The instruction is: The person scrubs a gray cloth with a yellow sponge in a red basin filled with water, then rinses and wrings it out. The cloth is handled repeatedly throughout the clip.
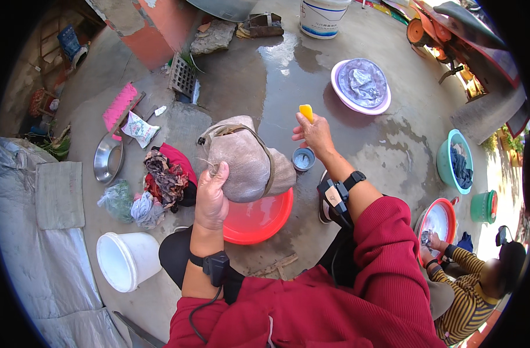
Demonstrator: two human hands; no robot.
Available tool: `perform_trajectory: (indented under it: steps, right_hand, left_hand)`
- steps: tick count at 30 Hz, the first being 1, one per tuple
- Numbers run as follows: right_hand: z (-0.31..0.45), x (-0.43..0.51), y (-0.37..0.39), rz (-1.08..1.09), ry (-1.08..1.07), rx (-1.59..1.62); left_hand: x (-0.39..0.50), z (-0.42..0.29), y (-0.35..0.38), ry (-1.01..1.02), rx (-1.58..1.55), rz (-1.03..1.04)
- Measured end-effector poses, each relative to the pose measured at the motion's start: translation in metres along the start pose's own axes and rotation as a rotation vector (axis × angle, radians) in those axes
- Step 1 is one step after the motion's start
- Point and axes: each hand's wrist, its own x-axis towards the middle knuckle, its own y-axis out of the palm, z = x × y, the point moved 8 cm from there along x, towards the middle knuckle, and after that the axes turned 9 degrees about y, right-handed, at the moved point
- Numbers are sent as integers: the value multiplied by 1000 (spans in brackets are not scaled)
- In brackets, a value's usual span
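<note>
My left hand [212, 195] grips the edge of a wet beige fabric hat [241, 163], which has a darker band around it. The hat hangs over a red plastic basin [265, 222] with water in it, covering its far part. Raised to the right of the hat, my right hand [318, 135] pinches a small yellow piece [306, 112] that looks like a bar of soap. Thumb and fingers hide its lower end. A small blue-grey cup [303, 159] stands on the wet concrete just below that hand.
Left lie crumpled clothes [162, 174], a steel bowl [109, 158], a pink-bristled broom [120, 102] and a white bucket [128, 261]. Right are a purple basin [361, 86] and a green basin [455, 162] with laundry. A person [469, 296] in striped sleeves works at another red-rimmed basin [437, 222].
</note>
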Motion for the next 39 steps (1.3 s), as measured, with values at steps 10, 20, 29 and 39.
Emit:
perform_trajectory:
  steps: [10,20,29,39]
  right_hand:
    - [-136,35,-27,-32,483,-346]
    - [-200,68,-19,-203,347,-706]
    - [-223,78,-18,-386,238,-818]
    - [-110,93,7,-560,-243,-483]
  left_hand:
    - [-5,-30,-21,101,156,-181]
    - [-5,-33,-42,101,163,-335]
    - [-5,-37,-42,121,184,-372]
    - [-5,-37,-43,134,-51,-362]
